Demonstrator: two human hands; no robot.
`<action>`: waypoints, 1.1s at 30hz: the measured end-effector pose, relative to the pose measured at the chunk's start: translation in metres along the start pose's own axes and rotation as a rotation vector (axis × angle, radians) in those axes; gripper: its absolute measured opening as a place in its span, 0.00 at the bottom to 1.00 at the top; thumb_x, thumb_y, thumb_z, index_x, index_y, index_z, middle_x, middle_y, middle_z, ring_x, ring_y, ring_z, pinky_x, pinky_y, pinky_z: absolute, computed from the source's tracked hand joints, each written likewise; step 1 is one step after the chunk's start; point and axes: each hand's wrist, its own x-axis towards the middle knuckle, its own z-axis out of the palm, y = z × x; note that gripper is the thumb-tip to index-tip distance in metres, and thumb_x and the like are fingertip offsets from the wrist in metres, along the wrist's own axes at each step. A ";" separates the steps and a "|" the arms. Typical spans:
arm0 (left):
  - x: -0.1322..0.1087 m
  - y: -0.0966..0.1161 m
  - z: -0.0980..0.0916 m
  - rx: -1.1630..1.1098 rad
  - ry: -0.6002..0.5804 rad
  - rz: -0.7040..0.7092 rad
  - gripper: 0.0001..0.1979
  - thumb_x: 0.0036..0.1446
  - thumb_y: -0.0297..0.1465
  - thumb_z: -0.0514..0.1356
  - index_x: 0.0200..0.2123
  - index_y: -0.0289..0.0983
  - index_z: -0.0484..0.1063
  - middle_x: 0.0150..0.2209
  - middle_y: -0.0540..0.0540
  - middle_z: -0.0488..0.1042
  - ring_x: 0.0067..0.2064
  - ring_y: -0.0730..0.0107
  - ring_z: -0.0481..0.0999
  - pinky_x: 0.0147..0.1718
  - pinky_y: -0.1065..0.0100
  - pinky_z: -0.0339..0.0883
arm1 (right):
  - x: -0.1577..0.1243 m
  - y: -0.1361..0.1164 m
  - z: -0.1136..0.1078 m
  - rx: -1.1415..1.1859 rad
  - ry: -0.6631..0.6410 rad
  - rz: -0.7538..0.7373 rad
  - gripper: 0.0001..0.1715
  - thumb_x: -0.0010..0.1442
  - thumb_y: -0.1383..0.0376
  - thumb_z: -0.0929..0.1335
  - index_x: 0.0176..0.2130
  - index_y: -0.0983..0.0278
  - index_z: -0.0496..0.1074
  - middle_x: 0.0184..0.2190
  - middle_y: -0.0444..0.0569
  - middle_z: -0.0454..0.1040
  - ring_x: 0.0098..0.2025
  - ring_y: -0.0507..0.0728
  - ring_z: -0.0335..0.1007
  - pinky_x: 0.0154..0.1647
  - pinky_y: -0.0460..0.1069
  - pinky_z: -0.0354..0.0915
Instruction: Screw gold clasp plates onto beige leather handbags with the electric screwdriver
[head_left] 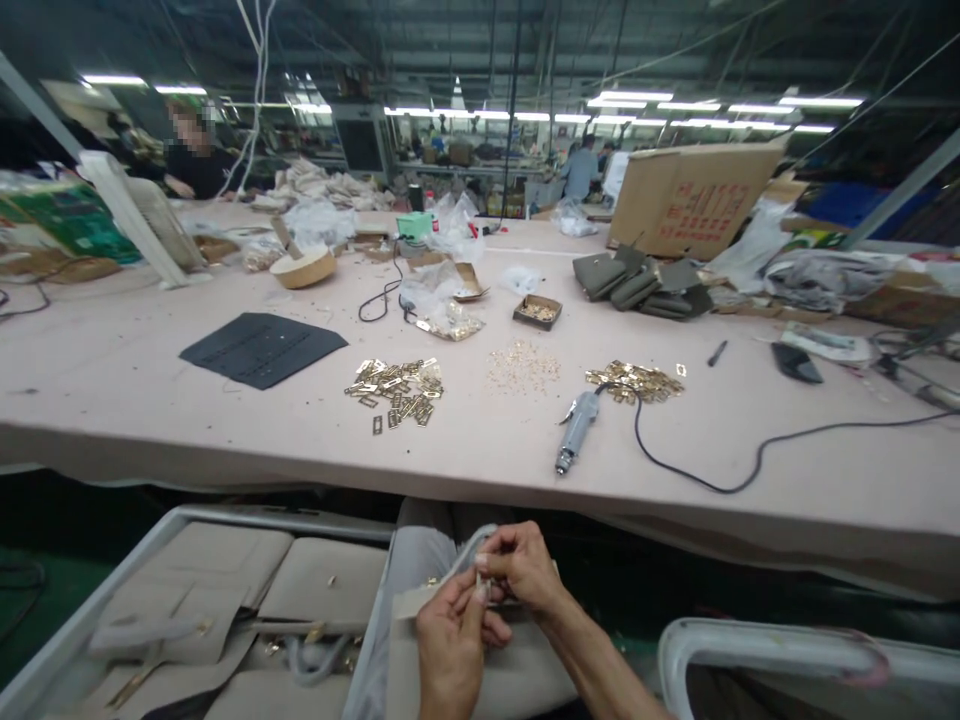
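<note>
Both my hands work low in front of me, below the table edge, on a beige bag piece (420, 598) with a rounded handle strap. My left hand (452, 645) is closed, pinching the strap's end from below. My right hand (521, 568) is closed too, its fingertips pinching the same spot from above; a small pale part shows between the fingers. On the pink table (150, 400) above lie a grey electric screwdriver (576, 432) with a black cord, a pile of gold metal plates (397, 388), scattered small gold screws (523, 366) and another gold hardware heap (637, 381).
A grey bin (225, 590) at my lower left holds beige bag panels. A dark perforated mat (262, 348) lies on the table's left. Olive bags (637, 283), a cardboard box (694, 200) and plastic bags stand at the back. A person sits far left.
</note>
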 end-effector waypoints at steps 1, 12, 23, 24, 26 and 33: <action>0.000 -0.001 0.001 0.000 0.001 0.007 0.30 0.48 0.52 0.73 0.43 0.31 0.80 0.27 0.41 0.83 0.17 0.68 0.76 0.17 0.71 0.69 | 0.001 0.001 0.000 -0.003 0.014 0.007 0.13 0.40 0.60 0.78 0.21 0.68 0.78 0.14 0.46 0.69 0.13 0.48 0.55 0.14 0.43 0.52; 0.023 -0.019 -0.013 -0.004 0.068 -0.012 0.32 0.46 0.56 0.72 0.36 0.31 0.78 0.15 0.45 0.76 0.13 0.70 0.70 0.13 0.73 0.61 | 0.001 -0.016 0.015 -0.793 0.149 -0.437 0.11 0.60 0.61 0.69 0.31 0.63 0.80 0.27 0.50 0.78 0.30 0.56 0.72 0.33 0.50 0.62; 0.039 -0.031 -0.019 -0.052 0.095 -0.020 0.17 0.49 0.42 0.67 0.30 0.33 0.73 0.22 0.42 0.80 0.11 0.73 0.68 0.11 0.74 0.56 | 0.150 -0.118 0.054 -1.019 0.027 -0.950 0.12 0.64 0.71 0.69 0.46 0.61 0.78 0.44 0.51 0.78 0.44 0.58 0.72 0.49 0.51 0.67; 0.039 -0.032 -0.020 -0.056 0.097 -0.021 0.16 0.48 0.42 0.67 0.30 0.34 0.73 0.23 0.42 0.81 0.11 0.73 0.68 0.10 0.73 0.56 | 0.162 -0.124 0.058 -1.086 0.002 -0.940 0.14 0.64 0.72 0.68 0.48 0.60 0.78 0.48 0.52 0.78 0.48 0.59 0.71 0.52 0.52 0.66; 0.039 -0.033 -0.022 -0.067 0.103 -0.027 0.16 0.47 0.42 0.67 0.30 0.34 0.72 0.25 0.41 0.82 0.11 0.73 0.68 0.10 0.73 0.56 | 0.181 -0.132 0.064 -1.212 -0.063 -0.898 0.16 0.64 0.73 0.68 0.48 0.59 0.79 0.49 0.51 0.78 0.51 0.60 0.69 0.53 0.52 0.65; 0.041 -0.034 -0.026 -0.086 0.090 -0.029 0.17 0.46 0.43 0.68 0.29 0.34 0.72 0.26 0.41 0.82 0.11 0.74 0.69 0.10 0.74 0.56 | 0.205 -0.145 0.074 -1.314 -0.181 -0.842 0.12 0.59 0.76 0.69 0.34 0.62 0.80 0.35 0.47 0.78 0.40 0.55 0.69 0.42 0.47 0.62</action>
